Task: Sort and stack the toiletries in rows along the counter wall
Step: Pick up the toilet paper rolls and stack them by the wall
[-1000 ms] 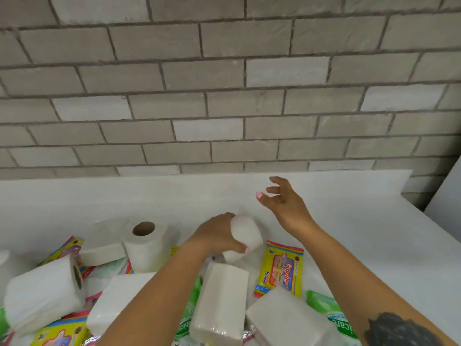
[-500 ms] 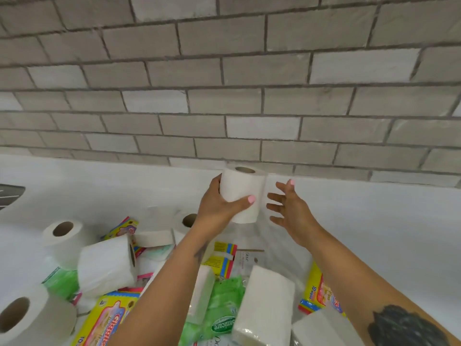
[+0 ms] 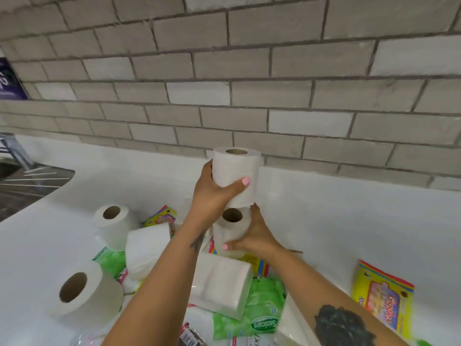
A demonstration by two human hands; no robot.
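My left hand [image 3: 214, 193] grips a white toilet roll [image 3: 235, 176] upright in the air, its core facing up, near the grey brick wall. Just below it my right hand [image 3: 252, 236] holds a second toilet roll [image 3: 230, 229], thumb on its front and fingers round its far side. That lower roll stands at the back of a heap of toiletries on the white counter [image 3: 349, 221]. The heap holds more rolls [image 3: 113, 227] [image 3: 82, 288], white tissue packs [image 3: 220, 283] [image 3: 147, 248], a green Sanicare wipes pack [image 3: 252, 313] and colourful packets.
A yellow Giggles wipes packet [image 3: 383, 298] lies alone on the counter at the right. A steel sink and drainer [image 3: 27, 183] sit at the far left, with a tap above. A low white upstand [image 3: 336, 186] runs along the brick wall.
My left hand lifted a roll from the heap and raised it toward the wall. My right hand dropped from beside it to take hold of a second roll underneath. The view swung left.
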